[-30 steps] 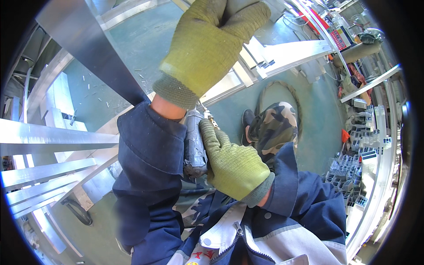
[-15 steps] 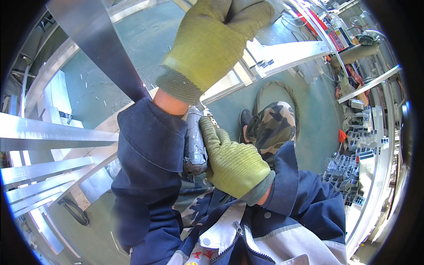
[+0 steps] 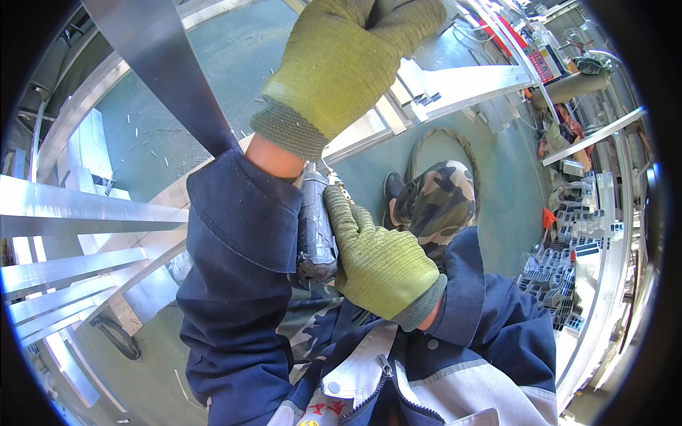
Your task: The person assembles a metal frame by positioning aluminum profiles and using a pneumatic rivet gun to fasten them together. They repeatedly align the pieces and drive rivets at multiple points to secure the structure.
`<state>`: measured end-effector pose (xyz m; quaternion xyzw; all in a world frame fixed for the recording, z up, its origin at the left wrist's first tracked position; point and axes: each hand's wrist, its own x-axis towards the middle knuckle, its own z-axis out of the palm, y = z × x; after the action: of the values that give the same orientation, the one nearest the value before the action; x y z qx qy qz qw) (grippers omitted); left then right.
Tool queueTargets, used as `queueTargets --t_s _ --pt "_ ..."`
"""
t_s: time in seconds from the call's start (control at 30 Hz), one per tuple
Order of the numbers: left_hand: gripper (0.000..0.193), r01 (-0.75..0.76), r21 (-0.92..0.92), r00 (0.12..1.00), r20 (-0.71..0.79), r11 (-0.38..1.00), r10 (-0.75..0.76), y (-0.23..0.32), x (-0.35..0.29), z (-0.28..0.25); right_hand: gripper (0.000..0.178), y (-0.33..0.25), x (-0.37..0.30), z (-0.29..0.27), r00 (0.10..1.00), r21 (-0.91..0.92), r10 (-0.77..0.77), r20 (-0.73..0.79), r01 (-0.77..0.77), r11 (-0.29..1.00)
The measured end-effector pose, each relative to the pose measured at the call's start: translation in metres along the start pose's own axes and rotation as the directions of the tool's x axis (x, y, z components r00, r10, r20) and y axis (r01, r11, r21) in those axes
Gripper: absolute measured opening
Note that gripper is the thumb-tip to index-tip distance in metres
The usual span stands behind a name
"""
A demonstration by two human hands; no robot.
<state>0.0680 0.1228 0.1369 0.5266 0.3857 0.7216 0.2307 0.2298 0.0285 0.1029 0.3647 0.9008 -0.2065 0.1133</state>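
Observation:
Both hands wear olive-yellow work gloves with knitted cuffs. My right hand (image 3: 387, 266) is closed around a dark power tool (image 3: 315, 231), its bulky body lying along my left forearm. The surface of the tool looks scuffed and taped, and small metal fittings (image 3: 339, 186) show at its far end. Its exact kind cannot be made out. Stretched far ahead, my left hand (image 3: 348, 60) has its fingers curled at the upper edge of the view, over the metal frame. Whatever those fingers hold is hidden.
A wide dark metal bar (image 3: 167, 71) slants down to my left sleeve. Silvery aluminium profiles (image 3: 78, 209) jut in at the left; a white profile (image 3: 476, 82) crosses ahead. Cut profile pieces (image 3: 558, 273) are stacked at the right. Shavings dot the greenish surface (image 3: 153, 135).
My left hand has shifted slightly to the right and up. My right hand and the power tool have moved only a little; the grip looks the same.

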Motion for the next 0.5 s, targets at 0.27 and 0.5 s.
queueTargets --t_s 0.27,0.5 --pt "0.008 0.005 -0.056 0.999 0.046 0.998 -0.002 -0.011 0.004 -0.004 0.098 0.001 -0.004 -0.001 1.0 -0.015 -0.011 0.013 0.011 1.0" --pt "0.01 0.022 -0.04 0.999 0.036 0.999 -0.021 -0.007 0.003 -0.003 0.092 0.007 -0.008 0.0 1.0 0.001 -0.021 0.013 0.021 1.0"
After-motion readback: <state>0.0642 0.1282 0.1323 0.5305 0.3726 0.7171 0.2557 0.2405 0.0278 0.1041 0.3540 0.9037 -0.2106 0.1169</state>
